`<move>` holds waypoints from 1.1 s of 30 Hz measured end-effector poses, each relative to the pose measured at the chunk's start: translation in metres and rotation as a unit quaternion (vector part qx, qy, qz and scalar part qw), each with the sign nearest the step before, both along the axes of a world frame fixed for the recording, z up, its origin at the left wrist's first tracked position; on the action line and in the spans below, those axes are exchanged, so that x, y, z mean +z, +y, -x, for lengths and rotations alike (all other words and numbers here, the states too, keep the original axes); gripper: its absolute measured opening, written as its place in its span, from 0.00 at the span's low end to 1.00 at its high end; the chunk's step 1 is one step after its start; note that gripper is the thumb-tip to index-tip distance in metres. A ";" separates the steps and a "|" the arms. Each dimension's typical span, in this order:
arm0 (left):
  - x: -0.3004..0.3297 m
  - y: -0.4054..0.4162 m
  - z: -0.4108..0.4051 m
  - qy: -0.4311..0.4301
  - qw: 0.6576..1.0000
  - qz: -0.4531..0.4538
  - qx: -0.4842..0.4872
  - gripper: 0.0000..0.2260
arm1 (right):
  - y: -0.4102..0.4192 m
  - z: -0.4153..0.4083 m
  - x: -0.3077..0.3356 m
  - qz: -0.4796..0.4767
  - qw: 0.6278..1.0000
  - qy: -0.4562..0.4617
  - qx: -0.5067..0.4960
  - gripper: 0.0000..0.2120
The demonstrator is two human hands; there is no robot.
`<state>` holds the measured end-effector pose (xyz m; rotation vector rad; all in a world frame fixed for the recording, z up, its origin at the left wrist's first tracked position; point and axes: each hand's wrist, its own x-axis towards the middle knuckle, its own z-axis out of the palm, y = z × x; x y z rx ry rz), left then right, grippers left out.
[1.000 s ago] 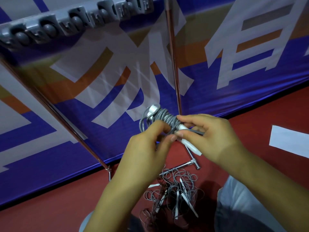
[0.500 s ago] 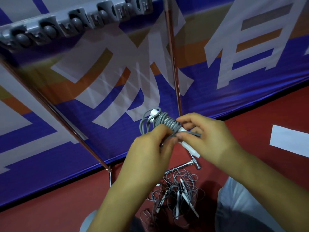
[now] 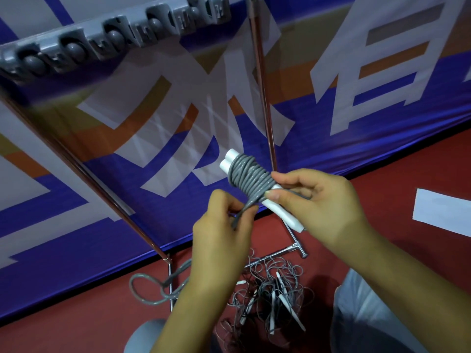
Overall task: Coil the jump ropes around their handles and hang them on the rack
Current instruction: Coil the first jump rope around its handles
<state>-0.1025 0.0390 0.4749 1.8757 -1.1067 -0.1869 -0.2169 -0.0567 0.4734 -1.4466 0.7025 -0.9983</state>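
Note:
A grey jump rope (image 3: 248, 178) is wound in tight turns round its two white handles (image 3: 230, 160), which lie side by side and tilted. My right hand (image 3: 316, 200) grips the lower part of the handles, thumb against the coil. My left hand (image 3: 224, 233) pinches the rope's free strand just below the coil. A loose loop of that rope (image 3: 147, 289) hangs down at lower left. The grey rack (image 3: 107, 39) with its row of clips runs across the upper left, above both hands.
A tangled pile of more grey ropes with white handles (image 3: 270, 304) lies on the red floor between my knees. Two metal poles (image 3: 262, 93) of the rack stand slant down to a foot bar. A blue-and-white banner fills the background. White paper (image 3: 443, 212) lies at right.
My left hand has dropped away from the coil and now pulls the free strand down and left. The coil looks fuller and tighter, and the handles have tilted up into plain view.

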 end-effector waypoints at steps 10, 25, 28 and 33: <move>0.014 -0.008 -0.014 0.411 0.892 0.005 -0.189 0.14 | -0.006 0.005 0.010 -0.048 0.996 -0.068 0.018 0.12; 0.018 -0.001 -0.043 0.473 0.827 -0.018 -0.303 0.07 | -0.006 0.004 0.014 -0.062 0.995 -0.072 0.042 0.11; 0.020 0.001 -0.044 0.384 0.891 -0.030 -0.241 0.09 | -0.006 0.004 0.010 -0.077 0.993 -0.076 0.038 0.09; 0.020 0.002 -0.043 0.314 0.911 -0.110 -0.243 0.09 | -0.007 0.006 0.014 -0.111 0.988 -0.096 0.050 0.10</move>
